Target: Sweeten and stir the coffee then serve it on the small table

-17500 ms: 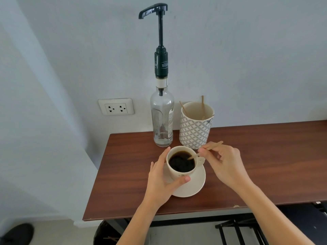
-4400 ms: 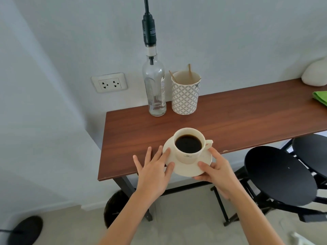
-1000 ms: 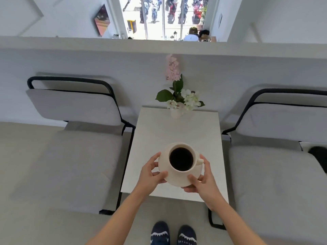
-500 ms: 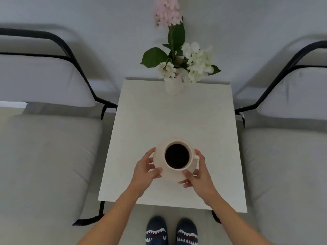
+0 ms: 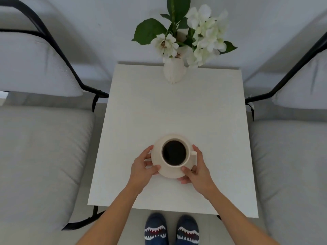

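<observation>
Gripping the saucer [image 5: 160, 171] from both sides, the hands keep the full cup [image 5: 174, 152] level over the surface [image 5: 177, 110]. The left hand [image 5: 143, 169] curls around the saucer's left rim, thumb on top and fingers tucked beneath; the right hand [image 5: 198, 169] mirrors it on the right rim, just under the cup's handle, which points right. Holding the saucer rather than the cup probably spares the fingers heat and lets the coffee [image 5: 174, 152] stay flat and dark, close to the brim, without slopping. The cup sits nearer the front edge than the middle, roughly centred between the left and right edges. Whether the saucer already rests on the surface or hangs just above it cannot be told. A vase [image 5: 174, 71] of flowers stands at the back edge, well apart. Sweetening and stirring look finished; what remains is likely to let go gently.
</observation>
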The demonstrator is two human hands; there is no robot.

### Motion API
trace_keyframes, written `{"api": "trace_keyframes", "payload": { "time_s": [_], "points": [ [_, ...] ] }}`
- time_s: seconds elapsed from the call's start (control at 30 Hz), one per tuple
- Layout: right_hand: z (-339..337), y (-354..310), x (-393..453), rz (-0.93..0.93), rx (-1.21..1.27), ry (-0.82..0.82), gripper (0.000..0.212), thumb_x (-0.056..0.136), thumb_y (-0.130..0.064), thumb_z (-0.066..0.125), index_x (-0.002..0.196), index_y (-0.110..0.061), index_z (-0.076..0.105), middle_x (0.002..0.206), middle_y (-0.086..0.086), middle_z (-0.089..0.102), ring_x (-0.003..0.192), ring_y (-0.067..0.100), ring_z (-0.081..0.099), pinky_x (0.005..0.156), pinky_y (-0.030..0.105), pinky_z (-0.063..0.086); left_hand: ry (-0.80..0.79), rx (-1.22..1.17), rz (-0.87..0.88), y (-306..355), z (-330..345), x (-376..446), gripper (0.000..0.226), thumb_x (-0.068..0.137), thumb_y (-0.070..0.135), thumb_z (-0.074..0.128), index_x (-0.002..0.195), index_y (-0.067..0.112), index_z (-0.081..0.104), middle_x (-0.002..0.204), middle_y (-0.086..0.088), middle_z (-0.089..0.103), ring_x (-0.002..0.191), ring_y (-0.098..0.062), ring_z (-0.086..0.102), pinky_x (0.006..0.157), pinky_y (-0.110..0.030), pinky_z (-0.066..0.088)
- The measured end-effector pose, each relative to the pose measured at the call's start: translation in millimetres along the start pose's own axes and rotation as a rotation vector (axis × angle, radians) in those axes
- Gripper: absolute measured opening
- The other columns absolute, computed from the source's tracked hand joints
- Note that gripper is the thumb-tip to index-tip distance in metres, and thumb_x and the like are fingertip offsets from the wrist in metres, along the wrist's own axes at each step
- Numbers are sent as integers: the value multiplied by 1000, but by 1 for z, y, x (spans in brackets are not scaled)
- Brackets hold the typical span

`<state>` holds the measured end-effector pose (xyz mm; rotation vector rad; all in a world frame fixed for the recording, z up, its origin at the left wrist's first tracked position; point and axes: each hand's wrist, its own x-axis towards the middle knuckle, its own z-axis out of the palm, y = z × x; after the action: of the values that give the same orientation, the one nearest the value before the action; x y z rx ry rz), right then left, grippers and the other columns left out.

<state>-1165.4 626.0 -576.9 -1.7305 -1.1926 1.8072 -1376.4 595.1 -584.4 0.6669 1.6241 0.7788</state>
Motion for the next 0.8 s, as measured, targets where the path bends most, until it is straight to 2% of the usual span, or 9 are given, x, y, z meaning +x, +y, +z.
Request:
{"api": "trace_keyframes", "payload": {
  "time_s": [0.2,0.37,0.5,0.6,0.7,0.77,0.8],
  "points": [
    [-2,-5,4,8,-34,-26,84,92,-8,65,150,-39,13,90,15,71,58,27,73,55,36,62,38,151,49,2,1,4,73,82,-6,77,146,19,51,120,-12,62,102,-25,62,68,-11,57],
    [-5,-10,3,23,-121,-48,87,93,-11,63,150,-45,7,96,17,68,52,27,71,51,39,61,62,331,70,9,0,8,70,82,1,79,143,21,52,117,-9,58,95,-19,60,78,-16,51],
    [-5,-11,-2,49,-192,-52,89,94,-10,63,149,-48,4,83,24,69,43,22,63,42,33,56,80,412,80,11,0,8,70,82,-1,79,144,20,52,110,-2,56,82,-11,59,65,-3,46],
    [-11,-13,-4,76,-233,-81,92,94,-10,62,150,-51,0,82,23,70,44,22,63,44,33,56,87,465,91,11,-1,6,72,83,1,79,146,23,51,108,0,56,72,-3,57,71,-8,45],
    [-18,-19,-12,104,-343,-153,96,95,-10,62,148,-54,-5,84,17,71,48,19,65,47,30,57,79,496,100,13,-3,4,70,87,4,77,148,25,49,110,-1,55,71,-3,57,84,-25,51],
    [-32,-28,-19,152,-444,-149,90,95,-12,62,150,-51,3,86,12,70,53,18,65,49,27,56,102,504,138,15,-4,0,64,91,7,73,147,24,50,110,-1,54,75,-8,58,90,-30,55],
    [-41,-34,-25,160,-508,-122,81,95,-13,62,151,-46,14,85,10,69,56,18,65,52,27,57,126,496,167,13,-6,-2,60,93,9,71,147,23,50,112,0,54,79,-11,59,92,-31,55]
  ]
}}
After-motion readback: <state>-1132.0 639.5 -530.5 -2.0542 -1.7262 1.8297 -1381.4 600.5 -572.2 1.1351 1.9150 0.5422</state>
